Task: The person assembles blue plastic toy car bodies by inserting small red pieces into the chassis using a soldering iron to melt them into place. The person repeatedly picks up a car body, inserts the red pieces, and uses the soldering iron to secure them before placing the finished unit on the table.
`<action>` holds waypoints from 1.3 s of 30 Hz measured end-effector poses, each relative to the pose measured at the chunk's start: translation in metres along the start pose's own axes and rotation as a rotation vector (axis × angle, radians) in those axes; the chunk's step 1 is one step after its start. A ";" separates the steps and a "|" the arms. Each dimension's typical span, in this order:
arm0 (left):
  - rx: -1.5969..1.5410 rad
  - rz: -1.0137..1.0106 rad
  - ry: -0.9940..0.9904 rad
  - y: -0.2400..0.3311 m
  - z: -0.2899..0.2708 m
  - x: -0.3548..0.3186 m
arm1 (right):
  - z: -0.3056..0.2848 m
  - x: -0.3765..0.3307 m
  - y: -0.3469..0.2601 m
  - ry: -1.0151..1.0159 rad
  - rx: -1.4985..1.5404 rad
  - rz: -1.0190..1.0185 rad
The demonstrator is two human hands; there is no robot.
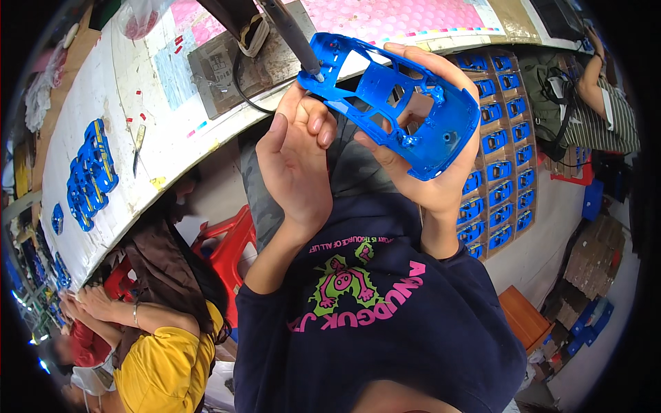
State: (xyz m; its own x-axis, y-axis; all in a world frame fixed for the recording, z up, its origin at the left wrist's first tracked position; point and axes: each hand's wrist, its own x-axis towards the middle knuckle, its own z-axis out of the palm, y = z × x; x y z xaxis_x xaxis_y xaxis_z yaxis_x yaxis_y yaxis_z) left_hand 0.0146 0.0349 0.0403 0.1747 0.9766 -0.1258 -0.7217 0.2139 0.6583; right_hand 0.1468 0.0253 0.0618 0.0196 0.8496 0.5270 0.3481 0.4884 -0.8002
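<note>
A blue plastic toy car body shell (451, 120), open side toward me, is held up above my lap. My right hand (447, 182) grips it by the wide end and long side, fingers along the far edge and thumb on the near edge. A grey metal rod (292, 41) comes down from above, its narrow tip meeting the shell's left end. Beside that end is my left hand (299, 162), palm up, thumb apart and several fingers loosely curled. Its index finger reaches to the shell's corner, seemingly touching it from beneath; the fingertip is hidden.
On the white table (155, 186) lie several blue car shells (93, 175), a thin knife-like tool (138, 148) and red bits. A metal plate (227, 65) sits under the rod. Trays of blue shells (499, 151) stand right. A co-worker in yellow (162, 365) sits left, near a red stool (227, 255).
</note>
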 end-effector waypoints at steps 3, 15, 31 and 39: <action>-0.019 -0.006 -0.010 -0.001 0.000 0.001 | -0.002 0.000 -0.002 -0.008 -0.008 0.005; 0.246 -0.108 0.027 -0.010 -0.016 -0.019 | -0.003 -0.025 0.018 0.009 0.252 0.258; 0.600 0.150 -0.030 -0.062 -0.040 -0.085 | -0.002 -0.113 0.052 0.301 1.570 1.067; 0.588 0.118 -0.188 -0.051 -0.012 -0.087 | 0.023 -0.141 0.075 0.150 2.232 0.897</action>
State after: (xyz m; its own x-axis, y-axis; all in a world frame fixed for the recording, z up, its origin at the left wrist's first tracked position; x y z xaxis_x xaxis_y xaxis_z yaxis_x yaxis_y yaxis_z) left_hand 0.0283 -0.0606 0.0083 0.2699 0.9603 0.0704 -0.2638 0.0034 0.9646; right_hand 0.1483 -0.0534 -0.0789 -0.3886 0.9204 -0.0432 -0.8770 -0.3551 0.3236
